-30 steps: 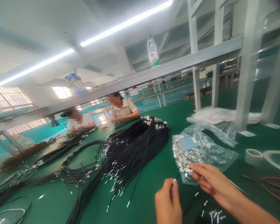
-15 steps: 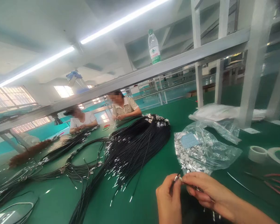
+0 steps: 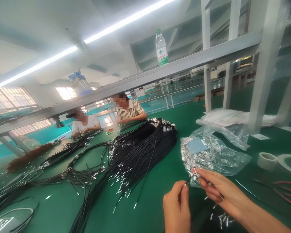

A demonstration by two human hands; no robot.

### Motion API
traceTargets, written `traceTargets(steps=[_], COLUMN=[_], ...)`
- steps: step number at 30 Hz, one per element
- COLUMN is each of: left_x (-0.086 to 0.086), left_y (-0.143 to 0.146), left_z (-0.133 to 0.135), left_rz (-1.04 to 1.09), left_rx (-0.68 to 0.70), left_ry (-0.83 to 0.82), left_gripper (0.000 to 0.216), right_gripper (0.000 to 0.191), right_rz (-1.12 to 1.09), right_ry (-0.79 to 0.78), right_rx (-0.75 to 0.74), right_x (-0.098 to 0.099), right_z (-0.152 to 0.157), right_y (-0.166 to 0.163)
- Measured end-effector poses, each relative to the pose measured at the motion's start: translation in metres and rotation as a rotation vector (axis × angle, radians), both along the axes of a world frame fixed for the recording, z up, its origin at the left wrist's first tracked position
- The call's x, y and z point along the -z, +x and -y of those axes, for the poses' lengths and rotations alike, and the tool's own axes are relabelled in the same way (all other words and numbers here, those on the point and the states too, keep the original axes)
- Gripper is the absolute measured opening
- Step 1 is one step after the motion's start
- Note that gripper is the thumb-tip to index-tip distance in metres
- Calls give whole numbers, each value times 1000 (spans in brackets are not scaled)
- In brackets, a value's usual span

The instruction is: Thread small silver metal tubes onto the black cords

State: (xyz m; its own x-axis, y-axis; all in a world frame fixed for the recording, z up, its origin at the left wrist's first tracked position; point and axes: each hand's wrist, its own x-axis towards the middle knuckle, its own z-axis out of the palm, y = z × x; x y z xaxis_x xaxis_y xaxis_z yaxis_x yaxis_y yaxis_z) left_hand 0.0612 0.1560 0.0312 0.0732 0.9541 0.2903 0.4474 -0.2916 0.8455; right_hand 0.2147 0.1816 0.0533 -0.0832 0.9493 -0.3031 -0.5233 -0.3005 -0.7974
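Observation:
My left hand (image 3: 176, 207) pinches a thin black cable (image 3: 188, 181) between thumb and fingers, its end pointing up and to the right. Thumb and forefinger of my right hand (image 3: 219, 187) are closed on a small silvery metal piece (image 3: 194, 171) near that cable end. Whether the piece touches the cable, I cannot tell. More small shiny bits show under the curled fingers of this hand. Just beyond both hands lies a clear plastic bag (image 3: 223, 158) of small metal parts, with a blue square (image 3: 196, 146) on it. Silvery tips (image 3: 223, 220) lie below my right wrist.
A large bundle of black cables (image 3: 140, 152) with silvery ends spreads over the green table (image 3: 126, 220). Tape rolls (image 3: 267, 160) and red wires (image 3: 287, 191) are at the right. A bottle (image 3: 161, 48) stands on the grey rail (image 3: 135, 77). Two people sit across the table.
My right hand has moved up and slightly away from the left, so more of the cable end shows between them. The silvery tips below my right wrist show more clearly.

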Motion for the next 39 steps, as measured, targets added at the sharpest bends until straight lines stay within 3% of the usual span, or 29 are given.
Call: traceTargets(steps=[6, 21, 27, 39], left_x=[2, 3, 4, 6], left_y=[2, 3, 3, 4], left_z=[0, 1, 1, 2], left_rz=[-49, -62, -67, -121], left_rx=[11, 14, -11, -27], left_ry=[-22, -34, -58, -10], left_gripper=[36, 37, 38, 37], right_gripper=[69, 69, 62, 61], right_rz=[-75, -72, -21, -12], right_ry=[-21, -27, 39, 64], right_rx=[41, 73, 77, 15], right_x=[-4, -1, 1, 4], right_z=[4, 6, 7, 11], right_y=[-2, -8, -10, -16])
